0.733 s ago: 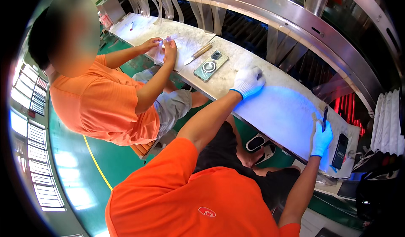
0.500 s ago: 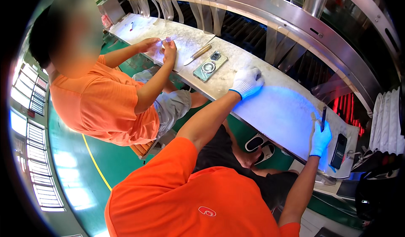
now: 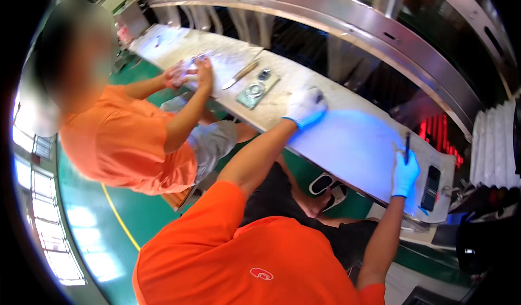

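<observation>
My left hand (image 3: 305, 107), in a white glove with a blue cuff, rests closed on the worktable (image 3: 347, 137); its curled fingers hide whatever may be inside. My right hand (image 3: 405, 175), in the same kind of glove and lit blue, is closed around a slim black pen (image 3: 407, 147) that points up from the grip. Between my hands the tabletop glows blue-white. Left of my left hand lies a pale green phone (image 3: 257, 90) with a ring on its back. A wooden-handled knife (image 3: 240, 75) is beside it. A black phone (image 3: 431, 188) lies right of my right hand.
A co-worker in an orange shirt (image 3: 125, 137) sits at my left, both hands (image 3: 190, 72) around a clear, shiny item. A metal-framed machine (image 3: 325, 20) with hanging clear strips runs along the table's far edge. White ribbed material (image 3: 493, 147) stands at the far right.
The whole view has shifted slightly left and blurred. The co-worker's hands have changed position around the clear item. My hands stay at nearly the same spots on the table, the pen still held.
</observation>
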Demonstrator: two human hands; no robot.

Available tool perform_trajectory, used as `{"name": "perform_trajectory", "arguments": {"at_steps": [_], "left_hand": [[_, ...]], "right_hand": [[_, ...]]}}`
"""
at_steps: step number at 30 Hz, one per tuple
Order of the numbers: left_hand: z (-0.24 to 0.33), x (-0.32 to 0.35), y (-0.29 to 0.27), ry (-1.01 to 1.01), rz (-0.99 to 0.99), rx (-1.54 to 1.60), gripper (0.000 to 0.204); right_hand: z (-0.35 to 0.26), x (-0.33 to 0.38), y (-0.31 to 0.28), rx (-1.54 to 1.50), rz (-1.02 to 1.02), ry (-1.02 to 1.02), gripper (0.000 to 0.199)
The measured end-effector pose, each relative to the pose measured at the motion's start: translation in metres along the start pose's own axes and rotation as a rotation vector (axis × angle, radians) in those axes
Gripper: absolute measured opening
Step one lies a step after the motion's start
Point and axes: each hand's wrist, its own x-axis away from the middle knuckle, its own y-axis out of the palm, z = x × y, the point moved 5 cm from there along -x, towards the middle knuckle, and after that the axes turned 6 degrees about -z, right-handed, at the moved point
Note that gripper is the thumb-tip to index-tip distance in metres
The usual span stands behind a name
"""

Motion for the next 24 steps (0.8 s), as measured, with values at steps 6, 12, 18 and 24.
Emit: {"name": "perform_trajectory", "arguments": {"at_steps": [6, 12, 18, 24], "left_hand": [[-0.002, 0.006, 0.008, 0.035, 0.059, 0.049, 0.028], [-0.001, 0.003, 0.007, 0.076, 0.062, 0.042, 0.029], [-0.003, 0.002, 0.006, 0.089, 0.078, 0.055, 0.027], [0.004, 0.007, -0.002, 0.065, 0.046, 0.089, 0.027]], "right_hand": [[-0.004, 0.002, -0.007, -0.039, -0.004, 0.031, 0.031], [-0.013, 0.005, -0.01, -0.05, -0.005, 0.1, 0.03], [-0.017, 0.005, -0.009, -0.054, 0.002, 0.094, 0.031], [-0.007, 0.004, -0.008, -0.02, 0.008, 0.053, 0.031]]}}
